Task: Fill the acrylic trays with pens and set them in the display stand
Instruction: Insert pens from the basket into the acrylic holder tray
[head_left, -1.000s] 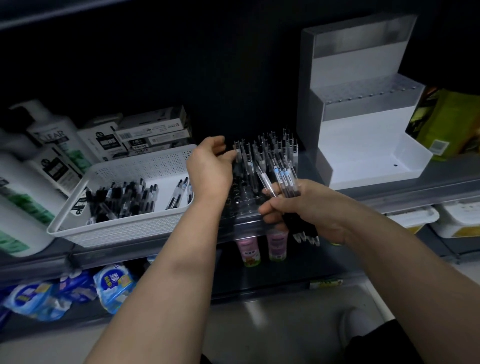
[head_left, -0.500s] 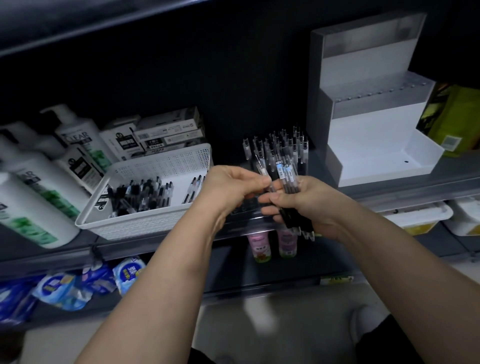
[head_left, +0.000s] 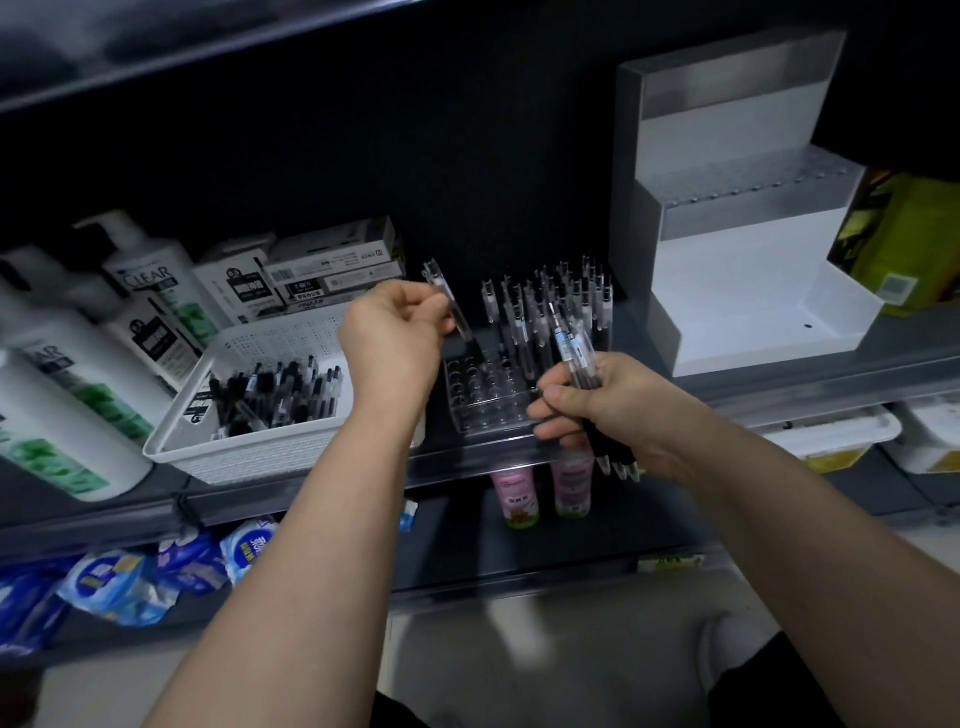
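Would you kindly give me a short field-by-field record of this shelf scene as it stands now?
left hand: pinches one clear-barrelled pen, tilted, above the tray's front holes
right hand: grips a bundle of pens, tips down
clear acrylic tray: on the grey shelf; upright pens fill the rear rows, front holes unfilled
white perforated plastic basket: left of the tray, holds loose pens
white stepped display stand: right of the tray

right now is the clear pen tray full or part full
Part full. The acrylic tray has pens standing in its back rows, while its front holes are empty.
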